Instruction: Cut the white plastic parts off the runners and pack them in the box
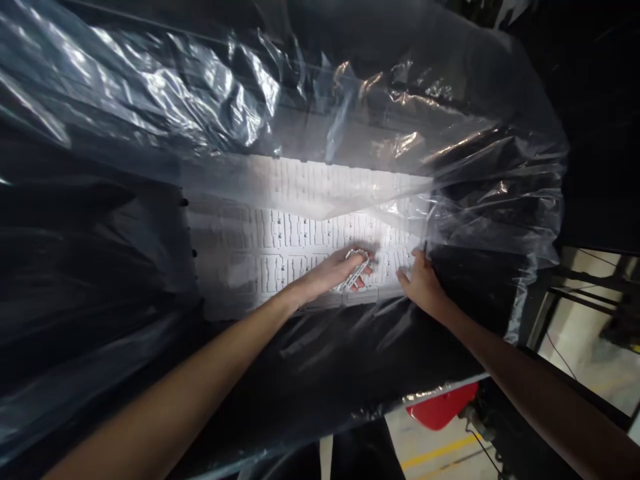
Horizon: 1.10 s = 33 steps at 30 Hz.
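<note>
My left hand [334,272] is closed round a small, white, narrow-framed plastic part [356,272]; whether it is one piece or a few stacked together I cannot make out. It is held just above a white tray [240,230] patterned with rows of narrow, dark-outlined shapes. At the tray's right end, near its front corner, my right hand [425,285] reaches down with thumb and forefinger apart. Its fingertips are at the tray's surface and edge, and nothing shows between them. The other fingers of that hand are partly hidden.
Clear plastic sheeting [280,87] lines the dark container and drapes over the tray's back part. Folds of it [480,207] hang at the right. Below the container's front edge are a red panel [443,405] and a floor with a yellow line [440,453].
</note>
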Available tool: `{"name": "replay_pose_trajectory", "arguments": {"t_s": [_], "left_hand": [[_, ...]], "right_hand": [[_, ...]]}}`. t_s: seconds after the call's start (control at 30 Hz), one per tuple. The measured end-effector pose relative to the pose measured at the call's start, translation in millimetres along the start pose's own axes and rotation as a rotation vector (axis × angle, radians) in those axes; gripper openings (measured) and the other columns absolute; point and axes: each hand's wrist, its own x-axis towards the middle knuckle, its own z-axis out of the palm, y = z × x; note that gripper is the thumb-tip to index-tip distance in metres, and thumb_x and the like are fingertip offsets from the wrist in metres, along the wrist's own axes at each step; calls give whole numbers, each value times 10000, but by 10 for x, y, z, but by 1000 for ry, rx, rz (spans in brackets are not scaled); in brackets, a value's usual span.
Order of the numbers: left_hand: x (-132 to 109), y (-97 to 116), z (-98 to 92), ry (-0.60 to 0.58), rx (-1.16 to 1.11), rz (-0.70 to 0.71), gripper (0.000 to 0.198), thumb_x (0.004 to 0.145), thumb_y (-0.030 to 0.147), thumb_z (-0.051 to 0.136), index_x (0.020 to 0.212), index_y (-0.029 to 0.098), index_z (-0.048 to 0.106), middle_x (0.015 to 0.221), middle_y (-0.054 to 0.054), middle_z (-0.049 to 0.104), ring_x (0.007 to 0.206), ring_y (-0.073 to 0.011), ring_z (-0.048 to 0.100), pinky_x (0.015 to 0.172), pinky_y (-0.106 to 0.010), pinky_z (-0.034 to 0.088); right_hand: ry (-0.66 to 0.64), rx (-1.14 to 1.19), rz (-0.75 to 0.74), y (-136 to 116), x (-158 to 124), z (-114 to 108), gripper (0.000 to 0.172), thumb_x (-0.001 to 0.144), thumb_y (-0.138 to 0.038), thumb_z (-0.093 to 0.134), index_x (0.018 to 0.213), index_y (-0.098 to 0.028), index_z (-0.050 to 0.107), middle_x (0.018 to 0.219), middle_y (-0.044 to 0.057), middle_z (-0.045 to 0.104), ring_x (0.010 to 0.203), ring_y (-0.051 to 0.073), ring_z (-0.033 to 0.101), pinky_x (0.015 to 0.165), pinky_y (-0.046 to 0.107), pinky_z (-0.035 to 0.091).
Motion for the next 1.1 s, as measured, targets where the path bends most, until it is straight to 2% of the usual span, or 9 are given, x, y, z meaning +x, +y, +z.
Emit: {"name": "replay_pose_trajectory", "arguments": {"t_s": [0.2,0.37,0.47,0.6,0.7,0.77,0.9,1.1], "left_hand": [[-13,1,15,10,-51,23,432,984,482,495,1291,196,598,1205,-137,686,880,-225,677,851,-436,581],[21,-27,21,12,-89,55,411,952,462,540,1257,203,633,1164,-125,706,922,-247,682,831,-419,573],[47,-49,26,14,-101,82,365,913,417,601,1223,236,664,1175,-100,727,1052,-273,684,900,-408,561],[42,-42,35,30,-123,76,379,874,454,675,1193,250,685,1218,-90,746,1204,-319,660,1010,-439,534],[22,-32,21,54,-140,52,495,845,529,720,1249,248,672,1264,-114,742,1295,-360,616,1036,-480,523],[14,-40,0,77,-140,38,575,834,568,727,1304,244,656,1291,-135,735,1339,-388,581,1044,-518,512],[21,-81,-45,123,-130,13,698,825,613,718,1400,231,612,1277,-176,739,1306,-437,592,1011,-599,507],[36,-114,-59,144,-115,4,699,815,613,726,1403,249,618,1241,-161,758,1232,-421,648,999,-585,516]], "right_hand": [[-8,-113,5,-120,109,31,434,948,-206,615,1323,-70,444,1228,261,654,1125,350,671,946,408,517],[-34,-134,-2,-159,95,-26,395,972,-180,598,1319,-79,439,1064,191,730,1046,326,714,894,368,520],[-38,-131,-3,-176,77,-73,409,978,-202,599,1341,-86,450,987,168,747,968,326,737,853,367,528],[21,-128,-3,-186,144,-119,467,992,-251,568,1397,-58,438,1064,224,726,1006,344,726,876,388,529],[73,-118,-31,-193,215,-121,487,1008,-271,526,1434,-59,422,1213,255,675,1131,344,682,956,399,511],[84,-117,-42,-198,227,-109,494,1010,-271,516,1447,-60,425,1245,261,653,1146,345,669,978,415,506],[70,-125,-50,-212,171,-87,502,1015,-278,521,1468,-80,438,1197,238,651,1067,342,693,947,436,523],[69,-166,-49,-252,98,-85,516,1030,-319,489,1483,-82,420,1110,225,666,965,337,712,872,443,549]]}}
